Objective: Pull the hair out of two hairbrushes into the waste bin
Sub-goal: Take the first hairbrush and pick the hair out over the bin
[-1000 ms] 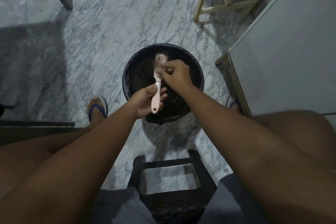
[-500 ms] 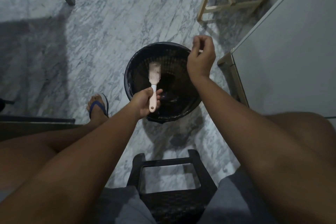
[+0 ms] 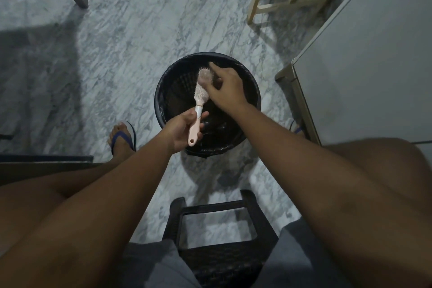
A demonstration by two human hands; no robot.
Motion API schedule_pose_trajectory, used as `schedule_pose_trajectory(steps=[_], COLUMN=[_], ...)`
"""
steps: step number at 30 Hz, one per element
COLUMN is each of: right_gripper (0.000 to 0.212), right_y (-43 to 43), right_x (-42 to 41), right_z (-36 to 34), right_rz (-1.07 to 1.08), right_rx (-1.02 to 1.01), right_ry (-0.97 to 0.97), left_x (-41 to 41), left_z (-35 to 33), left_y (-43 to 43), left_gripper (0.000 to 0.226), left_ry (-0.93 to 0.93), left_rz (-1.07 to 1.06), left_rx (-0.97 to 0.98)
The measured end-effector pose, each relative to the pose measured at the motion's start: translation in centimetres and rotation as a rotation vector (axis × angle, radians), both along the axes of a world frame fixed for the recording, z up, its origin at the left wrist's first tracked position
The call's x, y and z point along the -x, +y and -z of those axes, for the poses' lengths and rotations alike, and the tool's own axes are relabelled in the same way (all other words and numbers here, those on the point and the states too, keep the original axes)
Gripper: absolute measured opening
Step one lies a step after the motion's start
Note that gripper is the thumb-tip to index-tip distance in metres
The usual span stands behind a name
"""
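Gripping the hairbrush [image 3: 201,94] handle over the bin [image 3: 163,91], left hand [image 3: 181,132]; right hand [image 3: 225,91] fingertips pinching, blurred.

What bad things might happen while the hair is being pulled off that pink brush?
1. The right hand picks at the brush head near the bin rim, so loose hair might drift onto the floor.
2. The left hand holds only the thin handle; a hard tug might drop the brush into the bin.

Waste bin [image 3: 163,91] mouth open, partly covered by hairbrush [image 3: 200,94] and right hand [image 3: 225,91]. Marble floor [image 3: 131,37] clear left. Cabinet [image 3: 364,65] close right; stool [image 3: 217,208] behind.
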State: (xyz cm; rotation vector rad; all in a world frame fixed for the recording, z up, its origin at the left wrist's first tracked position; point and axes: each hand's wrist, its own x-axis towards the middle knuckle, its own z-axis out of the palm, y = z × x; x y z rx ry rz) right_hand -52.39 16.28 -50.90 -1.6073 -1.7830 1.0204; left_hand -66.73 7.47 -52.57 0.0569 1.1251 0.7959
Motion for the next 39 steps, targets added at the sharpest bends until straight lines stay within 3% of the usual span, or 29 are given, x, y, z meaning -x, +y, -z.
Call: schedule_pose_trajectory(steps=[2,7,11,16,19,21,24,25,30,34,39], right_gripper=[0.055,0.016,0.012,0.010,0.014,0.014,0.033,0.039,0.050,0.040,0.011], right_y=[0.4,1.7,2.4,4.0,4.0,3.6,1.6,1.0,-0.3,-0.4,0.8], right_x=[0.6,0.3,-0.2,-1.4,-1.9,-2.6,-3.2,-3.1,-1.2,-0.5,-0.9], right_z=[0.1,-0.2,-1.5,-4.1,-4.0,-3.0,-1.4,-1.2,-1.3,-1.0,-0.9], right_rz=[-0.008,0.082,0.141,0.389,0.511,0.410,0.109,0.081,0.136,0.018,0.099], right_rx=[0.006,-0.068,-0.155,-0.366,-0.354,-0.137,0.359,0.407,0.176,0.127,0.009], right_ry=[-0.023,-0.033,0.050,0.211,0.218,0.096,-0.260,-0.280,0.059,0.075,0.047], left_x=[-0.3,-0.7,-0.8,-0.4,-0.2,0.0,0.0,0.0,0.1,-0.3,-0.4], left_z=[-0.1,0.0,-0.3,-0.1,-0.4,-0.6,-0.8,-0.9,-0.9,-1.2,-1.0], left_y=[-0.1,-0.2,0.1,0.3,0.2,0.0,-0.1,-0.1,0.0,0.2,0.4], left_gripper=[0.040,0.039,0.037,0.041,0.040,0.039,0.039,0.039,0.040,0.041,0.040], left_ry=[-0.012,-0.041,-0.059,-0.050,-0.036,-0.041,-0.047,-0.049,-0.051,-0.058,-0.096], left_rz=[0.032,0.044,-0.024,-0.125,-0.141,-0.131,-0.107,-0.100,-0.064,-0.004,0.007], left_rx=[-0.026,-0.058,-0.031,0.022,0.016,0.010,0.002,-0.001,-0.026,-0.054,-0.061])
